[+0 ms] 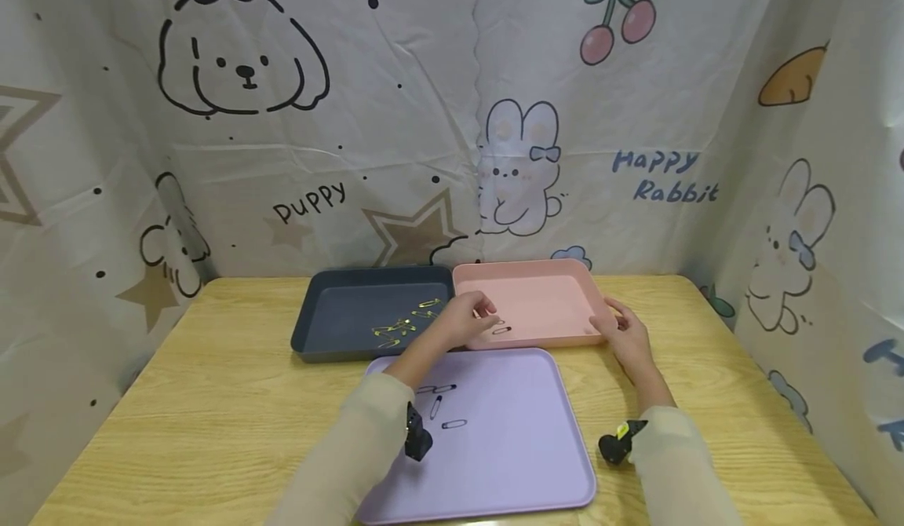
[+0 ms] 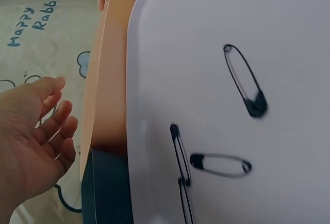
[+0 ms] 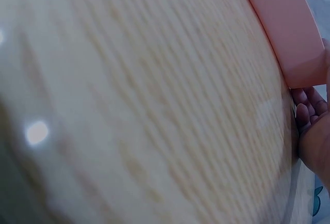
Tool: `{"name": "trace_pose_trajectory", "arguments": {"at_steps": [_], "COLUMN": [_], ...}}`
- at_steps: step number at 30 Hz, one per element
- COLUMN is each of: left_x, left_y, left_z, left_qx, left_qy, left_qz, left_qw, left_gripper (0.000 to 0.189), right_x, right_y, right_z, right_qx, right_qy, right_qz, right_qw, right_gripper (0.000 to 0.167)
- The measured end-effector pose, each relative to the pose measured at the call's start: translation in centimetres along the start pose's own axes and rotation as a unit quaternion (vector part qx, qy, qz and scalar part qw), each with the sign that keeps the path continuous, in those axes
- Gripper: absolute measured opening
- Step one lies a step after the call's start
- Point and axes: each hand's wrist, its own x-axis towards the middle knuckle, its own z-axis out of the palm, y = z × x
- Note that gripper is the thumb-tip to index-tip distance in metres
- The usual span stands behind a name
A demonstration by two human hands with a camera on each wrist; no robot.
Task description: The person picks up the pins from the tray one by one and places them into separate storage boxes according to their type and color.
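Note:
Over the left front part of the pink tray point(image 1: 544, 298), my left hand point(image 1: 464, 320) hovers with fingers loosely bent. Nothing shows between its thumb and fingers in the left wrist view. Just beyond its fingertips, black safety pins point(image 1: 502, 330) lie in that tray, partly hidden by the hand. My right hand point(image 1: 630, 339) grips the tray's right front corner, thumb at the rim and fingers around the outside. The right wrist view shows those fingers under the pink corner point(image 3: 307, 74). Several black safety pins point(image 2: 257, 105) rest on the lilac tray point(image 1: 508, 440) nearer me.
A dark blue-grey tray point(image 1: 346, 306) stands left of the pink one, side by side. Several yellow safety pins point(image 1: 394, 328) lie in its right part. All three trays are on a wooden table point(image 1: 212, 400), with a printed curtain point(image 1: 417, 126) behind and at the sides.

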Motion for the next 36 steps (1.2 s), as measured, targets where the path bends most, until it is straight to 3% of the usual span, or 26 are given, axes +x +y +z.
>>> {"name": "trace_pose_trajectory", "arguments": {"at_steps": [8,14,27,36], "left_x": [-1.3,-2.4,-5.2,-7.4], "left_y": [-1.0,-1.7,-2.9,-4.6], "left_z": [-1.0,-1.7,-2.7,-3.6], "left_qx": [-0.009,-0.003,0.002,0.000], "left_qy": [-0.014,-0.015,-0.006,0.005], "left_qz": [-0.017,-0.004,-0.034,-0.026], "left_qw": [0.9997,0.9999,0.9994,0.9997], "left_gripper": [0.017,0.014,0.012,0.009], "right_x": [0.1,0.2,0.1,0.1], "right_y": [-0.3,-0.2,0.2,0.2], "right_z": [-0.2,-0.1,0.1,0.3], "right_qx": [-0.007,-0.003,-0.005,-0.001], "right_qy": [0.004,0.001,0.009,0.005], "right_qz": [-0.010,-0.006,-0.013,0.002], "right_qw": [0.9999,1.0000,0.9999,1.0000], "right_gripper": [0.068,0.069,0.069,0.072]}}
